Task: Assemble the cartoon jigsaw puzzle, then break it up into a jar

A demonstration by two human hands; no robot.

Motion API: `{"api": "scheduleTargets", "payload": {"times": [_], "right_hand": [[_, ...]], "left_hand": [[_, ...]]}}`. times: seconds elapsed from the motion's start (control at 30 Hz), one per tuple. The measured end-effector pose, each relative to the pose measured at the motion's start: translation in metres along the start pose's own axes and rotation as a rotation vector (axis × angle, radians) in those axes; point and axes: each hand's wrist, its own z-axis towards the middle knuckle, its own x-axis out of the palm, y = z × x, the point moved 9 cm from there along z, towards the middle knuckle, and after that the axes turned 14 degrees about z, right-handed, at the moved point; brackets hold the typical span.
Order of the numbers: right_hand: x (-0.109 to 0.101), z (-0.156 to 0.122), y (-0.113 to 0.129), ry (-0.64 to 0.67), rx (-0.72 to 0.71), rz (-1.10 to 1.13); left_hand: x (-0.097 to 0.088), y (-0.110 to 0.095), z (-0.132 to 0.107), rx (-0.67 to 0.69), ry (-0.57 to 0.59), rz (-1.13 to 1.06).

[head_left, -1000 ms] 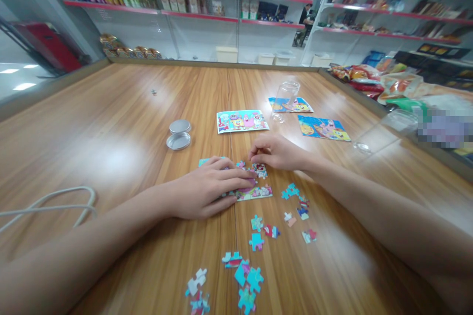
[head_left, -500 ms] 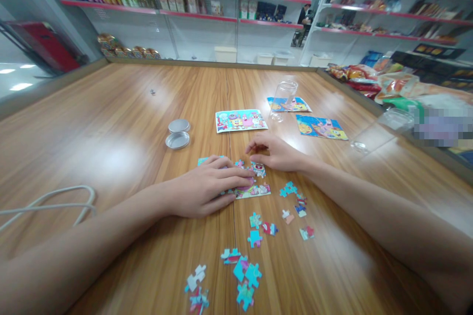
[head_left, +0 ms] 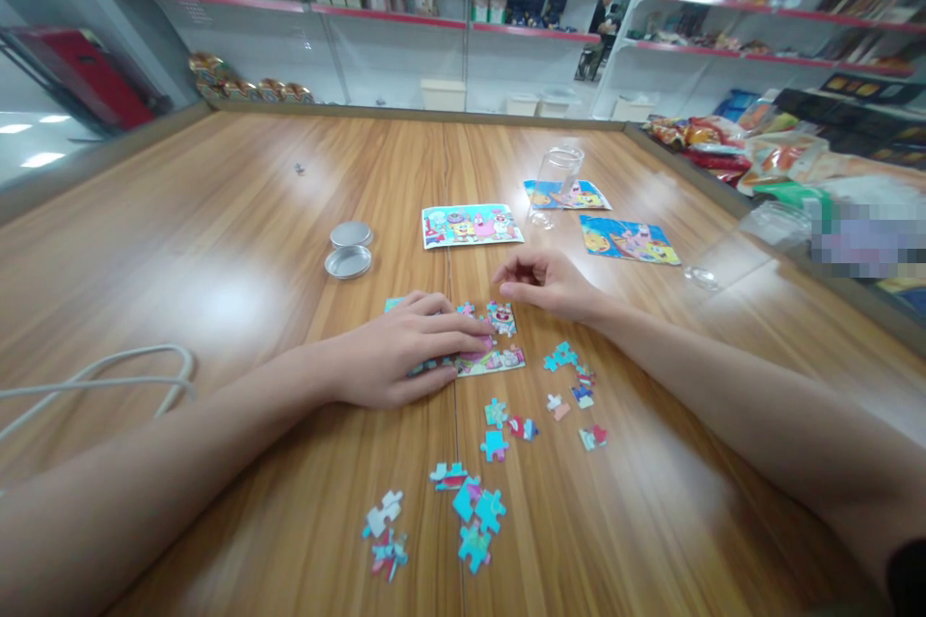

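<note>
In the head view, the left hand lies flat, fingers slightly spread, on the partly joined puzzle at centre; the right hand curls just beside it, fingers narrow, any hold impossible to tell; a shallow metal tin sits left of centre, and a clear jar upper right of centre shows a picture card through its wall

Obstacle beyond right hand: transparent cup
</note>
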Motion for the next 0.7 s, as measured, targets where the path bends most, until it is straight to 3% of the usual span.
{"api": "scheduleTargets", "payload": {"times": [0.37,0.5,0.57,0.7], "right_hand": [[-0.002,-0.001,-0.012,-0.03,0.037,0.015],[0.0,-0.008,0.009,-0.05,-0.056,-0.09],[0.018,-0.017,0.035,0.067,-0.188,-0.19],[0.081,-0.049,0.073,0.54,-0.318,-0.351]], "left_hand": [[-0.001,0.0,0.0,0.01,-0.013,-0.024],[-0.001,0.0,0.0,0.012,-0.018,-0.022],[0.0,0.0,0.0,0.008,-0.015,-0.016],[-0.001,0.0,0.0,0.014,-0.039,-0.015]]}}
